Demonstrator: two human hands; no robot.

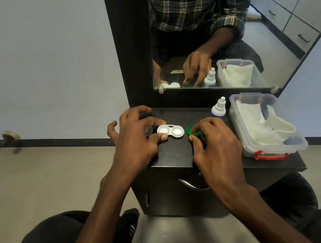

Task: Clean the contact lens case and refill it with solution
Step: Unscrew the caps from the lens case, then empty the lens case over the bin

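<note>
A white two-well contact lens case (170, 130) lies uncapped on the dark cabinet top (174, 155). My left hand (135, 140) rests over its left end, thumb touching the case's front left edge; a clear cap (148, 131) lies under the fingers. My right hand (212, 140) pinches a green cap (192, 132) between thumb and forefinger, just right of the case and resting on the top. The white solution bottle (219, 107) with a blue base stands capped behind my right hand.
A clear plastic box (291, 141) with red latches holds white tissues at the right edge of the cabinet. A mirror (224, 24) stands right behind the cabinet top. A drawer handle (190, 184) sits below the front edge. My knees flank the cabinet.
</note>
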